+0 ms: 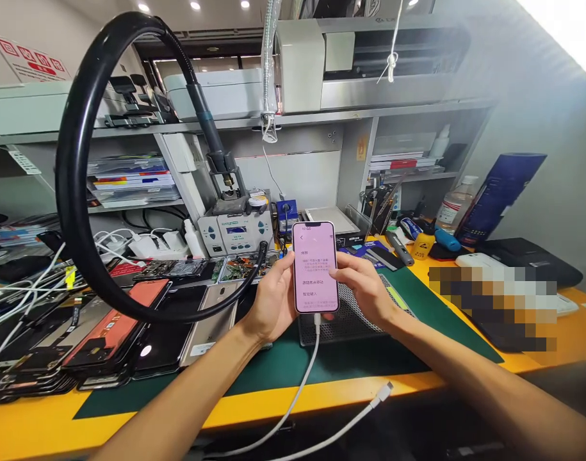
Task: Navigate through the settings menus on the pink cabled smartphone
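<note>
My left hand (272,299) grips a smartphone (314,266) upright above the bench, its lit pink screen showing text. A white cable (306,376) is plugged into the phone's bottom and hangs down over the bench edge. My right hand (364,286) wraps the phone's right edge, with the thumb resting on the screen. Under both hands lies a perforated metal pad (343,320) on a green mat (283,365).
Several phones and screens (105,333) are piled at the left. A black ring-shaped hose (74,160) arches over them from a rework station (235,232). A second loose white cable end (383,394) hangs at the front edge. Bottles, tools and shelves line the back.
</note>
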`<move>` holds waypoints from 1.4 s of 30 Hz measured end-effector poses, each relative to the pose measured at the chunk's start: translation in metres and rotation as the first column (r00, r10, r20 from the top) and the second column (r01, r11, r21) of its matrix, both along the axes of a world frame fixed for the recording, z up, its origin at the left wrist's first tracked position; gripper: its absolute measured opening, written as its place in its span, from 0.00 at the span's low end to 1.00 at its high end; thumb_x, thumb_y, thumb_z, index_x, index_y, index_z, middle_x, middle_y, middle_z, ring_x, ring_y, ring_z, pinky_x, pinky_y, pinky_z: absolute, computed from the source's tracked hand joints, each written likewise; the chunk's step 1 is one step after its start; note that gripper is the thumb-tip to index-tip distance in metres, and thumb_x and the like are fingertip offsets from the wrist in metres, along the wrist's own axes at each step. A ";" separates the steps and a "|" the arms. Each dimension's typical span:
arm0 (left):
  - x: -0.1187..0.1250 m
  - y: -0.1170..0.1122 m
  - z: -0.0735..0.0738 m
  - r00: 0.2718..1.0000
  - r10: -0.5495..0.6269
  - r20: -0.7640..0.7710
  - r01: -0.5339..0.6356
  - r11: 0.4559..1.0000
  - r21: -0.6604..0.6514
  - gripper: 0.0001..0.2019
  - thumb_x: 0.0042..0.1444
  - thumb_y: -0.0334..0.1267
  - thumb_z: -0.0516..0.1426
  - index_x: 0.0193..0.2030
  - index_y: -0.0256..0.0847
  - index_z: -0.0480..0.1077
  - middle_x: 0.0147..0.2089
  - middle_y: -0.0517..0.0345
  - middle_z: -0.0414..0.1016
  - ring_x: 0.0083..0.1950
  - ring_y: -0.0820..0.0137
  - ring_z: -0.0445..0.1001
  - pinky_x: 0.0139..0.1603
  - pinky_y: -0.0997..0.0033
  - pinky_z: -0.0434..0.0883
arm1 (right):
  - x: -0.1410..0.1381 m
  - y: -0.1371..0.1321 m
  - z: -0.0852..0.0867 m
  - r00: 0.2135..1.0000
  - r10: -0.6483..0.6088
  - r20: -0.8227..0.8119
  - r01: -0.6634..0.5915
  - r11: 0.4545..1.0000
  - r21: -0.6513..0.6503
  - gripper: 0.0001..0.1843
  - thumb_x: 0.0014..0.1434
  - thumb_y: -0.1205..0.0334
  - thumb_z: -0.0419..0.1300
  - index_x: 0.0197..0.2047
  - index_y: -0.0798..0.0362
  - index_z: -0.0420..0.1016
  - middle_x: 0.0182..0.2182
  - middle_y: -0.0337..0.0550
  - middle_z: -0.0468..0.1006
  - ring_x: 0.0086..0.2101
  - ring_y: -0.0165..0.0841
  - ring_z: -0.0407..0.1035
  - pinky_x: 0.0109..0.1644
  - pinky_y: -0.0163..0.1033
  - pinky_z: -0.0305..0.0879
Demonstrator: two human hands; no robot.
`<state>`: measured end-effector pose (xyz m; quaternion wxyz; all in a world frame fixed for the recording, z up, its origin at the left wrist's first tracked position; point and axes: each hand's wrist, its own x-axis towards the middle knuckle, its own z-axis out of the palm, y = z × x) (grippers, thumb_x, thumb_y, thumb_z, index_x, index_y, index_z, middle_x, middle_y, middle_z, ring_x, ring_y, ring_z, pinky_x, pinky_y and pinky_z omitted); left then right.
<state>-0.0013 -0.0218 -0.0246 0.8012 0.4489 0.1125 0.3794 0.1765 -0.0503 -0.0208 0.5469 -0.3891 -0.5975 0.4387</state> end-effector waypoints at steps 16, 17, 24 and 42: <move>0.002 -0.002 0.002 1.000 0.007 -0.027 -0.009 0.997 -0.077 0.30 0.75 0.53 0.40 0.71 0.38 0.66 0.57 0.39 0.79 0.50 0.54 0.81 0.45 0.54 0.81 | -0.007 -0.009 0.004 0.999 0.047 -0.026 -0.048 0.998 -0.044 0.13 0.55 0.60 0.62 0.45 0.50 0.77 0.35 0.40 0.80 0.31 0.35 0.71 0.31 0.40 0.70; 0.002 -0.002 0.002 1.000 0.012 -0.028 -0.014 0.997 -0.077 0.30 0.75 0.52 0.40 0.71 0.39 0.67 0.57 0.39 0.79 0.50 0.55 0.81 0.45 0.54 0.81 | -0.007 -0.009 0.004 0.998 0.051 -0.024 -0.052 0.998 -0.045 0.13 0.55 0.60 0.62 0.45 0.50 0.77 0.34 0.40 0.80 0.30 0.34 0.70 0.31 0.40 0.70; 0.004 -0.003 0.005 0.998 0.030 -0.050 -0.034 0.997 -0.067 0.28 0.75 0.50 0.41 0.69 0.38 0.69 0.58 0.39 0.78 0.48 0.54 0.81 0.38 0.57 0.82 | -0.006 -0.009 0.003 0.999 0.032 -0.004 -0.032 0.999 -0.034 0.13 0.56 0.59 0.62 0.46 0.50 0.78 0.37 0.41 0.80 0.34 0.36 0.71 0.34 0.40 0.71; 0.003 -0.002 0.002 0.999 0.031 -0.037 -0.034 0.996 -0.079 0.28 0.74 0.51 0.42 0.69 0.38 0.70 0.59 0.40 0.77 0.42 0.58 0.80 0.32 0.59 0.81 | -0.008 -0.009 0.003 0.997 0.064 -0.039 -0.067 0.995 -0.078 0.15 0.58 0.57 0.63 0.48 0.51 0.76 0.35 0.40 0.79 0.26 0.33 0.70 0.27 0.40 0.72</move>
